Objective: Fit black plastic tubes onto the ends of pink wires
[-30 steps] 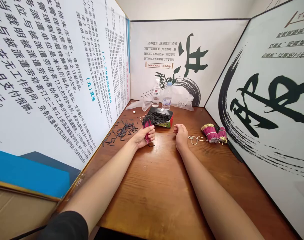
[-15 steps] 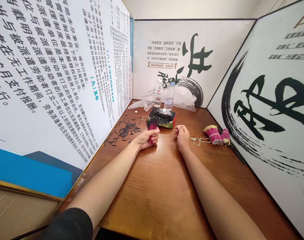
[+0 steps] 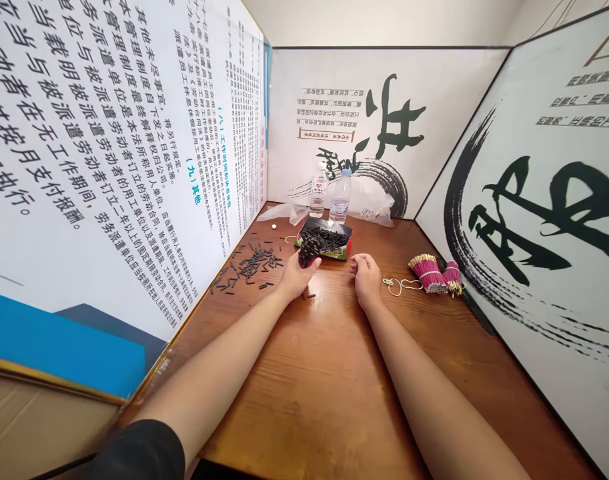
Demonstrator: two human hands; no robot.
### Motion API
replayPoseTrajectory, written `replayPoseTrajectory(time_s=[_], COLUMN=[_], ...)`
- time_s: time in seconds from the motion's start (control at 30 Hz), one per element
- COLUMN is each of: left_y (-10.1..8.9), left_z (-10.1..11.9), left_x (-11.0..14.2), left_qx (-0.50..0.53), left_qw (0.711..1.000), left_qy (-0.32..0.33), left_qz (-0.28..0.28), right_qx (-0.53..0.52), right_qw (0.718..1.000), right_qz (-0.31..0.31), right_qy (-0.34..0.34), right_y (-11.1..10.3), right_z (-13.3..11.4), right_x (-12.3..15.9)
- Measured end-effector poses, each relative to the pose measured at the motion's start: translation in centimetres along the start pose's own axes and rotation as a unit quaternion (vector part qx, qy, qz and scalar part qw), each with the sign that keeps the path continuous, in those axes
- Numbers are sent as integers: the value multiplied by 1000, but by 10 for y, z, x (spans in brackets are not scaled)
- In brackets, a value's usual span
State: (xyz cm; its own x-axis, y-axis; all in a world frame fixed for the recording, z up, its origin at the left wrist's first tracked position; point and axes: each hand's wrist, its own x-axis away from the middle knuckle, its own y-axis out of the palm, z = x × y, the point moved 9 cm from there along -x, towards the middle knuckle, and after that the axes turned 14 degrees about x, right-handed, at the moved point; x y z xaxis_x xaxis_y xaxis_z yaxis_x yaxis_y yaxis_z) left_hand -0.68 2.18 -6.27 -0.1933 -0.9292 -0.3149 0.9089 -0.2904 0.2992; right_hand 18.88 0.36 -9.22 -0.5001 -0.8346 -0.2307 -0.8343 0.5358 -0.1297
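My left hand (image 3: 297, 275) is closed around a bundle of thin pink sticks with black sleeves on their ends (image 3: 311, 245). The bundle leans so that its black ends face me, and most of the pink part is hidden. Just under that hand a small black tube (image 3: 310, 296) lies on the table. My right hand (image 3: 367, 279) rests on the table to the right with its fingers curled in; whether anything is between them cannot be made out. Behind both hands stands an open box (image 3: 349, 241) filled with black tubes (image 3: 331, 239).
Loose black tubes (image 3: 254, 264) are scattered at the left of the wooden table (image 3: 304, 373). Two banded bundles of pink sticks (image 3: 429, 272) and pale elastic loops (image 3: 402, 285) lie right. Two water bottles (image 3: 339, 197) and clear plastic bags (image 3: 377, 203) stand behind. Printed panels (image 3: 449, 87) enclose the table.
My left hand has turned the bundle from upright to leaning, its black ends now toward me. A small black tube now shows on the table below it. My right hand has barely moved.
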Motion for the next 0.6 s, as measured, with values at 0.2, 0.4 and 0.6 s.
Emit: replayPoseTrajectory(time_s=[0.2, 0.4, 0.6], left_y=[10, 25, 32], left_z=[26, 39, 52], left_x=[10, 18, 26], left_qx=[-267, -313, -310], left_qw=[952, 925, 905], left_qy=[149, 208, 284], left_qz=[-14, -57, -69], right_qx=[-3, -3, 5], right_qw=[1000, 1000, 1000], right_qz=[-3, -5, -2], right_qy=[-2, -2, -4], right_y=[0, 1, 0], right_z=[0, 0, -2], right_x=[0, 0, 1])
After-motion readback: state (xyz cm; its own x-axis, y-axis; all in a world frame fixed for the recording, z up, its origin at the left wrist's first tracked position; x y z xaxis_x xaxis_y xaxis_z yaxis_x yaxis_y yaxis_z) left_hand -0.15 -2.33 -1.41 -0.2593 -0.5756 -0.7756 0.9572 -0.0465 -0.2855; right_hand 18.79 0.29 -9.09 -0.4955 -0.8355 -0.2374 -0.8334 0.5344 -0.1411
